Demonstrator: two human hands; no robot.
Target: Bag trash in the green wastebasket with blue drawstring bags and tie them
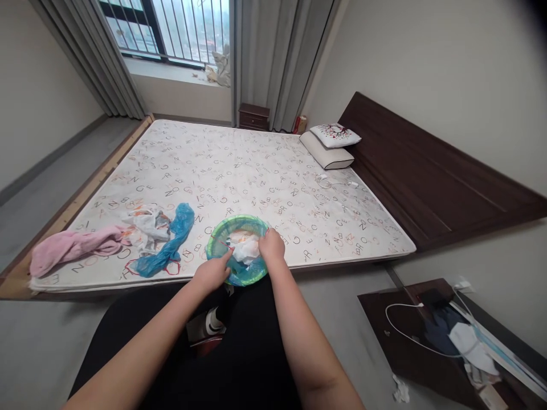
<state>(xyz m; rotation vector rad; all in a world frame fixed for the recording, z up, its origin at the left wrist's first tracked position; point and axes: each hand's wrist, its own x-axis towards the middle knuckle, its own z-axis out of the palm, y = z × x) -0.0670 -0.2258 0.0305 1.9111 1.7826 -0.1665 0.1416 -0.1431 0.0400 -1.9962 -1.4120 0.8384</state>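
A round wastebasket with a green rim (217, 229) is in front of me at the mattress edge. A translucent blue plastic bag (243, 277) lines it, and crumpled white waste (245, 249) lies inside. My left hand (213, 272) is closed at the near left side of the rim, close to a thin red strip. My right hand (272, 246) grips the right side of the rim, its fingertips partly hidden. On the mattress to the left lie a crumpled blue plastic bag (182, 225), a white plastic bag (149, 225) with orange print and a pink cloth (77, 247).
The letter-printed mattress (252, 171) spreads ahead, with two pillows (329, 154) near the dark headboard (419, 176). At the lower right, a dark bedside table (380, 319) holds a white cable and clothlike items. A small nightstand (253, 117) stands by the curtain (267, 57).
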